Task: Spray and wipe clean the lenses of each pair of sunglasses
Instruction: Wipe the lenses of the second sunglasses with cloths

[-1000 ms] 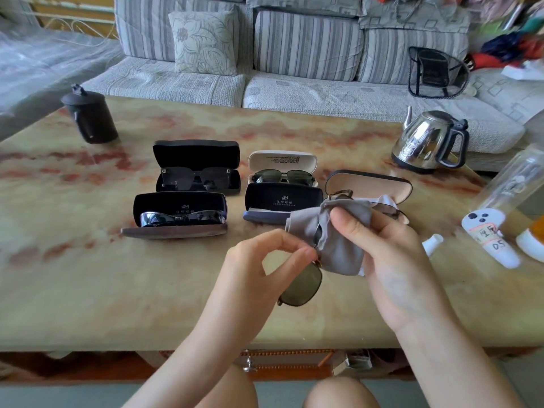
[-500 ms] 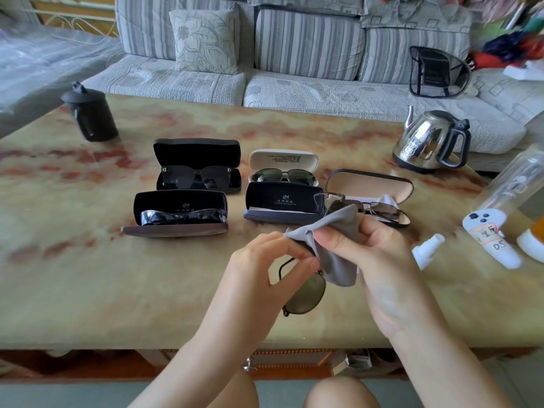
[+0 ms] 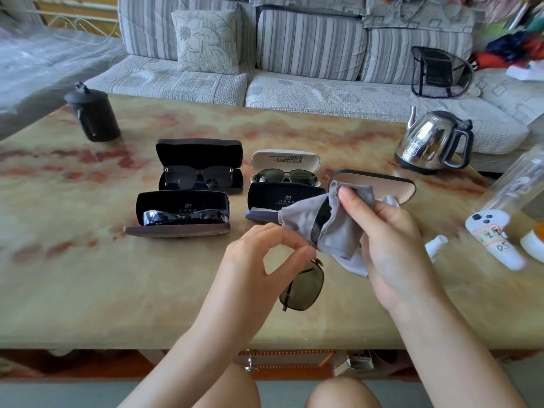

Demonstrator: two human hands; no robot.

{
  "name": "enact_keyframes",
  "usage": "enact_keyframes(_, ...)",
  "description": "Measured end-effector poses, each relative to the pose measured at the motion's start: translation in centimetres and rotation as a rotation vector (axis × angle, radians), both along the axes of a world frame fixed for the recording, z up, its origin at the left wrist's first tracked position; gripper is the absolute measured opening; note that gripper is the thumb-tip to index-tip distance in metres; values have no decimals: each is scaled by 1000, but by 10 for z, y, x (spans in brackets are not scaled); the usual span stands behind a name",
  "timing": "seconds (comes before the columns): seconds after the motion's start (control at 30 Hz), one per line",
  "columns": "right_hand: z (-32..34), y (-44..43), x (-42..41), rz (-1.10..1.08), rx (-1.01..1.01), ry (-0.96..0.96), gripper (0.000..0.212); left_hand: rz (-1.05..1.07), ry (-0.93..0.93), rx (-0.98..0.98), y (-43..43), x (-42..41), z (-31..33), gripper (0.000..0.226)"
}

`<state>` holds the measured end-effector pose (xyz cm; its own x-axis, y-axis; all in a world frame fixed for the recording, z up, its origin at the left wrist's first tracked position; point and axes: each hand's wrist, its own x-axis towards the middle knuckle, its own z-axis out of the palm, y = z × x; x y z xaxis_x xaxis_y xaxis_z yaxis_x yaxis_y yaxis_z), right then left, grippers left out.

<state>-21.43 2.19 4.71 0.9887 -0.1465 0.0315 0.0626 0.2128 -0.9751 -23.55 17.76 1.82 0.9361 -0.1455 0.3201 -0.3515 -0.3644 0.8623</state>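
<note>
Sunglasses [image 3: 303, 287], dark lenses, thin metal frame: held above the near middle of the tabletop [image 3: 88, 290], turned on end, one lens hanging low and the other above it. My left hand [image 3: 265, 254]: thumb and forefinger pinch the frame between the two lenses; my other fingers are loosely curled. My right hand [image 3: 391, 248]: fingers closed on the grey cloth [image 3: 338, 231], which wraps the upper lens, my thumb pressing it against the lens face; only an edge of that lens shows. Beyond my hands, five open cases. Far left, black case [image 3: 200, 151] holding a black pair [image 3: 198, 179]. Near left, second black case [image 3: 182, 201] holding a wraparound pair [image 3: 185, 217]. Far middle, white case [image 3: 285, 160] holding a green-lensed pair [image 3: 285, 175]. Just nearer, dark blue case [image 3: 282, 197], partly behind the cloth. To its right, tan-lined case [image 3: 379, 184], mostly behind my right hand. Near right, just beside my right wrist, small white spray bottle [image 3: 435, 245], lying down. Right edge: white marked object [image 3: 494, 242] and a clear bottle [image 3: 512, 184]. Far right, steel kettle [image 3: 432, 142]. Far left, black lidded mug [image 3: 94, 116]. Behind the tabletop, grey striped sofa [image 3: 309, 89] with a floral cushion [image 3: 206, 39].
</note>
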Motion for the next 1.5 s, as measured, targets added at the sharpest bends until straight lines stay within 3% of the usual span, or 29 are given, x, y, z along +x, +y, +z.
enact_keyframes(0.03, 0, 0, 0, 18, 3, -1, 17, 2, -3, -5, 0, 0, -1, 6)
enact_keyframes(0.13, -2, -3, -1, 69, -5, -9, 48, 2, -13, -31, 0, 0, -3, 7)
enact_keyframes(0.2, -3, -6, -1, 110, -31, -5, 59, -3, -16, -39, 0, 0, -4, 6)
enact_keyframes(0.37, 2, -5, -5, 131, -103, 48, 34, -13, -19, -45, -3, 1, -8, 5)
enact_keyframes(0.7, -3, -3, -14, 139, -139, 46, 44, 7, 11, -83, -1, -1, -8, 6)
enact_keyframes(0.9, 1, -5, -4, 30, -149, 41, 41, 10, -9, -73, 0, 0, -2, 7)
enact_keyframes(1.13, 3, 0, -3, -54, -48, -4, 18, 28, 13, -94, 0, 2, -3, 9)
enact_keyframes(1.27, 3, 0, -1, 5, 32, -10, 33, 18, 77, -191, 0, 4, -2, 14)
enact_keyframes(1.4, 2, -1, 0, 63, 123, 32, 23, 5, 151, -351, -3, 2, 1, 21)
enact_keyframes(1.5, 4, 1, -2, 89, 222, 25, 30, 29, 160, -357, -3, 1, 1, 20)
